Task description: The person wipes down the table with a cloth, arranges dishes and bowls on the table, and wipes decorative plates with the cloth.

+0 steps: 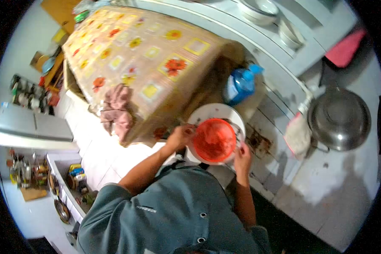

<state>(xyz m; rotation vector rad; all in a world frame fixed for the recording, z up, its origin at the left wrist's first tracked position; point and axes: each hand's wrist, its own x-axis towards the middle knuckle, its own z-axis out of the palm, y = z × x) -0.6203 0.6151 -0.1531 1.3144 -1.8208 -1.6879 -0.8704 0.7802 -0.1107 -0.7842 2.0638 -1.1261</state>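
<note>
A: Hands?
B: Left hand (183,134) curled at the left rim of the white dish (218,109); blurred, cannot tell whether it grips. Right hand (242,157) closed on the right rim.
A: Red bowl (215,140)?
B: Inside the dish, between both hands. Blue bottle (240,86) beyond them; metal pan (339,118) well right.

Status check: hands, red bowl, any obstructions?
Left hand and right hand at opposite sides of white bowl; red bowl inside; blue bottle just beyond, not blocking.
</note>
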